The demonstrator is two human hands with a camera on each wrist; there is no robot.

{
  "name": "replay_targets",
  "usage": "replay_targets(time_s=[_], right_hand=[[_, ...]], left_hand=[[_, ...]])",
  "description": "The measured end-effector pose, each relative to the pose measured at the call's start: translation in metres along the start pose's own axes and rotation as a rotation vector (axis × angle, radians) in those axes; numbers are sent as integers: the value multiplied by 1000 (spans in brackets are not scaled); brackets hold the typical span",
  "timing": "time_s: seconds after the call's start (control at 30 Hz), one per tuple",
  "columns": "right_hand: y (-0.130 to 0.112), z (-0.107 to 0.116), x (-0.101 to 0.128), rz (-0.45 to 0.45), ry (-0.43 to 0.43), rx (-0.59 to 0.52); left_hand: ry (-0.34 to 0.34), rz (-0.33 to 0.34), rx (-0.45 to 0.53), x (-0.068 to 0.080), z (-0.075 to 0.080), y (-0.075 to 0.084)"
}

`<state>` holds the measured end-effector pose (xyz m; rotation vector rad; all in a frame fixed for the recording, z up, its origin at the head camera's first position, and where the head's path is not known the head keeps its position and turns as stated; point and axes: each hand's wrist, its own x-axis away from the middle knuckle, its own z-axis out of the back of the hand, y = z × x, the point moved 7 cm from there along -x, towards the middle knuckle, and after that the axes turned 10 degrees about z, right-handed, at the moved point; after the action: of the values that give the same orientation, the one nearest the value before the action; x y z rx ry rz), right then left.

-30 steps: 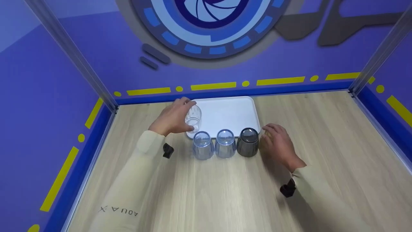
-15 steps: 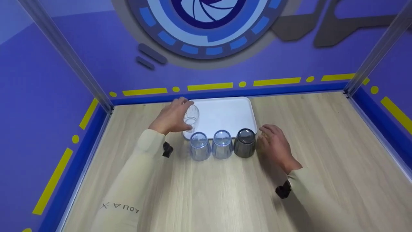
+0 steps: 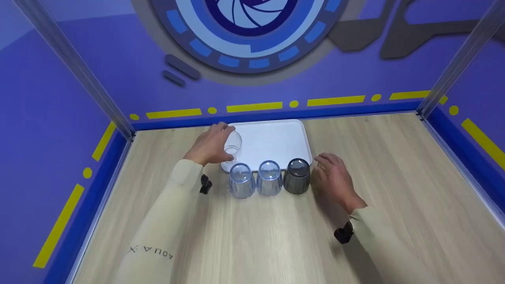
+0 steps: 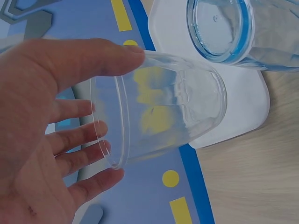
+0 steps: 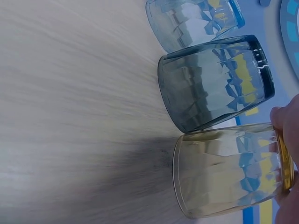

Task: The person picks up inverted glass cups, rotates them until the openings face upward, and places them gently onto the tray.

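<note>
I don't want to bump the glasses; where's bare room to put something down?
Bare: the pale wooden table between the beige sleeves; the middle of the rectangular white tray. Crowded: the row of two pale-blue glasses, a dark-grey glass and an amber glass in the right hand; the tray's left end, where the left hand holds a clear glass.

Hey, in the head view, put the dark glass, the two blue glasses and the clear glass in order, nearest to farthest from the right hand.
1. Dark glass, left of the right hand.
2. Right blue glass, left of that.
3. Left blue glass, farther left.
4. Clear glass, farthest left, at the left hand.
</note>
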<state>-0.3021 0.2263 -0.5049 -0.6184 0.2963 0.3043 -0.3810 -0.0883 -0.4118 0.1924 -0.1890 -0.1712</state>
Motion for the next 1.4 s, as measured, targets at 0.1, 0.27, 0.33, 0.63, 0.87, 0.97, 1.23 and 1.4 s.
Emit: replay_targets(time_s=[0.1, 0.27, 0.33, 0.63, 0.87, 0.97, 1.23, 1.4], right_hand=[[0, -2, -1, -15, -9, -13], [1, -2, -1, -23, 0, -17], [1, -1, -1, -23, 6, -17], [1, -1, 0, -20, 9, -9], [1, -1, 0, -12, 8, -2], [2, -3, 0, -27, -7, 14], [1, -3, -1, -45, -9, 10], [2, -3, 0, -45, -6, 9]], left_hand=[[-1, 20, -1, -2, -2, -4], [-10, 40, 20, -6, -7, -7], [-12, 42, 24, -7, -10, -7], [-21, 32, 22, -14, -17, -7], [-24, 23, 28, -17, -21, -6], [-15, 12, 23, -17, -23, -6], [-15, 20, 8, -23, -29, -8], [-26, 20, 26, -26, -32, -9]])
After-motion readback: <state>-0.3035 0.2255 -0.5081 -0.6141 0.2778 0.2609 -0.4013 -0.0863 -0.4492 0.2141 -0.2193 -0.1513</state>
